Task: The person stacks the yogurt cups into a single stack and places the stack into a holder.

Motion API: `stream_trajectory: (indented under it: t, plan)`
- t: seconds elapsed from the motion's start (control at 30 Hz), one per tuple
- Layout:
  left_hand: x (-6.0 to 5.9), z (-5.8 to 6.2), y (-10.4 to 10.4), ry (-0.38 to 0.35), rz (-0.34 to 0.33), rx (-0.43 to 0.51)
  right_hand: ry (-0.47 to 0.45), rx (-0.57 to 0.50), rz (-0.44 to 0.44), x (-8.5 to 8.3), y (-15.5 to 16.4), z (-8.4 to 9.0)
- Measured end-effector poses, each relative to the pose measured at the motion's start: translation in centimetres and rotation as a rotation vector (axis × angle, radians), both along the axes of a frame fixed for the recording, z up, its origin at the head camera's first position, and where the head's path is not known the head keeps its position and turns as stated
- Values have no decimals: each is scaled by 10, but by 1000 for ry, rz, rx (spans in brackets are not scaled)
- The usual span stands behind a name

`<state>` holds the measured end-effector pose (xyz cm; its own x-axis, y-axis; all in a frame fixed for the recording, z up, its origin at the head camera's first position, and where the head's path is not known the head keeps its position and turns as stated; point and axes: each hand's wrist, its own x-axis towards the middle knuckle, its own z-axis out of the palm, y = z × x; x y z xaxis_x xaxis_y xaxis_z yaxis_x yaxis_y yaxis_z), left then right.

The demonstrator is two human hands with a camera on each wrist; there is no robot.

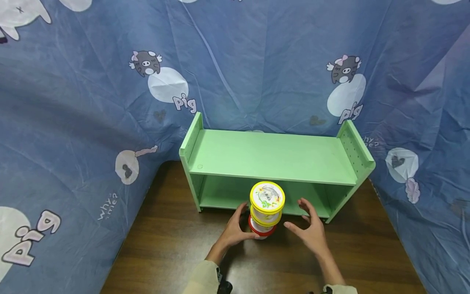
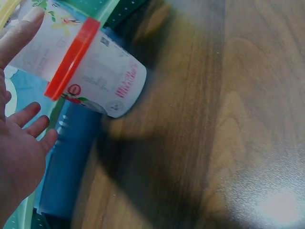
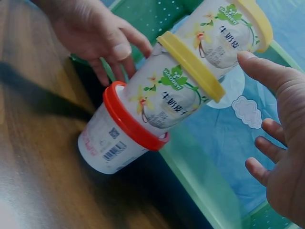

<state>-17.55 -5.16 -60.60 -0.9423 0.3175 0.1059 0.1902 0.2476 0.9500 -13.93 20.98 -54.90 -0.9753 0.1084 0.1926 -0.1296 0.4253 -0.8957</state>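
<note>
Three white tubs stand stacked on the wooden table. The bottom tub (image 3: 102,143) has a red lid, and the middle tub (image 3: 159,98) and the top tub (image 1: 267,197) have yellow lids. On the stack's left side is my left hand (image 1: 234,229), fingers spread and thumb near the red lid; whether it touches a tub I cannot tell. My right hand (image 1: 310,232) is held apart from the stack on the right, its thumb and fingers spread with nothing between them. In the right wrist view, both hands flank the leaning-looking column from opposite sides.
Just behind the stack stands a green two-tier shelf (image 1: 271,157) with raised side panels. A blue cloth (image 1: 257,61) printed with pigs hangs behind and to both sides. The brown wooden table (image 1: 176,245) extends in front of the shelf.
</note>
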Motion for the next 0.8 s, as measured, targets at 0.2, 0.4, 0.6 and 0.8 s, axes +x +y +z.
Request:
stream_trajectory:
  t: [0.2,0.4,0.6,0.8]
  plan:
    - [0,-10,-1,-7,-3,-11,28,3,-10,1,5,10]
    - [1,-10,0,-15,3,-24,59,-7,-2,0,9,19]
    - [3,-18,0,-36,14,-32,94,3,-13,1,11,28]
    - [7,-22,1,-27,27,-50,107,30,-27,3,15,41]
